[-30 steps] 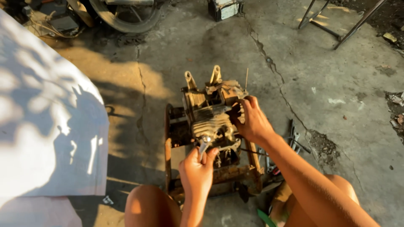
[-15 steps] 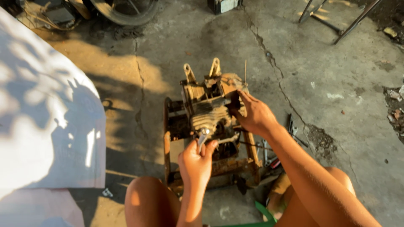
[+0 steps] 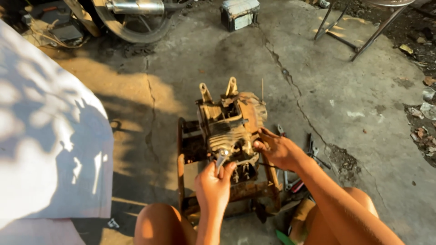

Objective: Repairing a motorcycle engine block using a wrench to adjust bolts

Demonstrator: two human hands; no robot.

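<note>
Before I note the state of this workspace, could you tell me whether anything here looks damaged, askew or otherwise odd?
Yes. The engine block is rust-stained and sits on a rusty frame. The concrete floor has long cracks. Loose tools lie scattered beside the right hand. The left hand holds a wrench.

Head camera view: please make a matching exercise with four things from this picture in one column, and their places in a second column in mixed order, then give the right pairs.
Things:
1. engine
2. wrench
3. wheel
4. loose tools

Places:
A. at the top of the picture, on the concrete floor
B. held in the left hand, against the front of the engine
C. on the floor beside the right hand
D. on a rusty frame in the middle

Right pairs: 1-D, 2-B, 3-A, 4-C
</note>
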